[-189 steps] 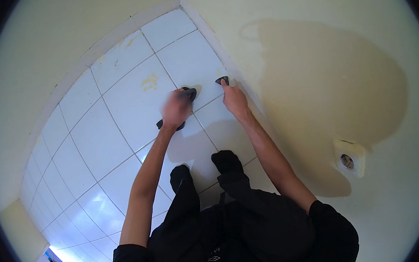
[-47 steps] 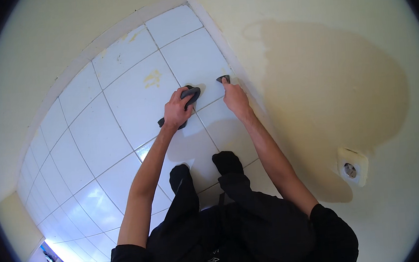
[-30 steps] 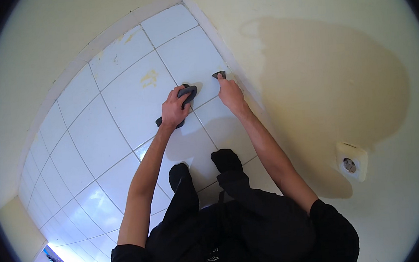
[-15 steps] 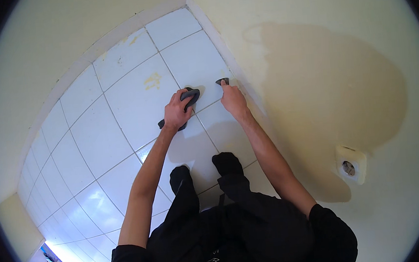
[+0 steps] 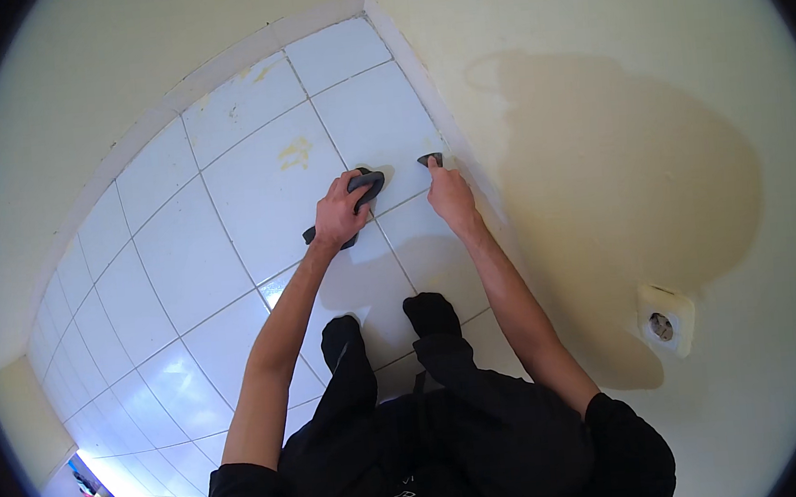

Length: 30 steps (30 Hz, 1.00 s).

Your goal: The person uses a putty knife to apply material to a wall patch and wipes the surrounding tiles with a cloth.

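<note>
My left hand point(image 5: 339, 214) is wrapped round a dark grey tool with a looped handle point(image 5: 370, 185). One end of that tool shows beyond my fingers and a dark flat part pokes out by the wrist; its exact kind I cannot make out. To the right, close to the foot of the wall, my right hand point(image 5: 452, 196) is closed on a small dark scraper point(image 5: 429, 160). Its flared blade is at the white floor tiles point(image 5: 378, 110), my index finger laid along it, while the handle is hidden in my palm.
Yellowish stains point(image 5: 295, 153) mark a tile ahead on the left. A pale skirting point(image 5: 417, 74) edges the floor under the cream wall point(image 5: 566, 11). A wall socket point(image 5: 663, 323) sits low at right. My feet in black socks point(image 5: 432, 315) stand just behind my hands.
The view has shifted slightly, and both hands appear a little lower and further right. Their holds on the two tools stay the same.
</note>
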Each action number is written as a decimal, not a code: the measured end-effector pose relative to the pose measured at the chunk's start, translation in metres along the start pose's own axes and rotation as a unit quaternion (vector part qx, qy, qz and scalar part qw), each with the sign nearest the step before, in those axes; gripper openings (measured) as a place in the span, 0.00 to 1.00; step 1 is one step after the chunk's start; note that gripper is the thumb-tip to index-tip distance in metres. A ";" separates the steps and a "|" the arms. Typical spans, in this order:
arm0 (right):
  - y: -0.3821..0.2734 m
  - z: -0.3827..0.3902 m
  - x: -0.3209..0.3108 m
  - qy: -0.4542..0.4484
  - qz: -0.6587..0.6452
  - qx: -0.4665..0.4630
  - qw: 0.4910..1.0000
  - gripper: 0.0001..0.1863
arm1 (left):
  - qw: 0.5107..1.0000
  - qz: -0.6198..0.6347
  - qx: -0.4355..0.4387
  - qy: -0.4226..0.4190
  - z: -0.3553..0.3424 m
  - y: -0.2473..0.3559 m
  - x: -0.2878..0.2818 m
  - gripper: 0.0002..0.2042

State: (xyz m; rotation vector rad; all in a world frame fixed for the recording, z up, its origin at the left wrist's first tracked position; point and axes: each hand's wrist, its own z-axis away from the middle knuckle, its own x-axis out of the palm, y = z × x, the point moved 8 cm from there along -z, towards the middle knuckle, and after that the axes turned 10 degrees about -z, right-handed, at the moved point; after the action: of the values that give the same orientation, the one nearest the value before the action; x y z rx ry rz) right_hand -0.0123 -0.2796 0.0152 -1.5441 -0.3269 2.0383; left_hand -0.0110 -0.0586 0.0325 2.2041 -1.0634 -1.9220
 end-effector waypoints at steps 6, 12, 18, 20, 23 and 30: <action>-0.007 -0.001 -0.004 -0.011 0.009 -0.013 1.000 0.30 | 1.000 0.000 -0.005 -0.010 0.000 -0.001 0.002 0.19; -0.010 0.004 -0.003 -0.029 0.005 -0.008 1.000 0.29 | 1.000 -0.002 -0.010 -0.019 0.001 -0.003 0.003 0.20; -0.004 0.000 -0.003 -0.031 -0.002 -0.006 1.000 0.28 | 1.000 0.005 -0.001 -0.006 0.000 -0.001 0.002 0.20; -0.001 -0.002 0.001 -0.041 0.001 -0.007 0.999 0.28 | 1.000 0.003 0.001 -0.009 0.000 -0.002 0.001 0.20; 0.005 -0.008 0.003 -0.030 -0.002 -0.013 0.999 0.28 | 1.000 0.001 0.002 -0.009 0.000 0.000 0.002 0.19; 0.006 -0.008 0.003 -0.026 -0.005 -0.019 0.999 0.28 | 1.000 0.001 0.000 -0.009 0.001 -0.002 0.000 0.20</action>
State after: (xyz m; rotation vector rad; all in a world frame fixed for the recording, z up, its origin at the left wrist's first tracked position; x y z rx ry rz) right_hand -0.0072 -0.2843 0.0075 -1.5100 -0.3943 2.0797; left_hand -0.0108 -0.0569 0.0316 2.1897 -1.0682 -1.9436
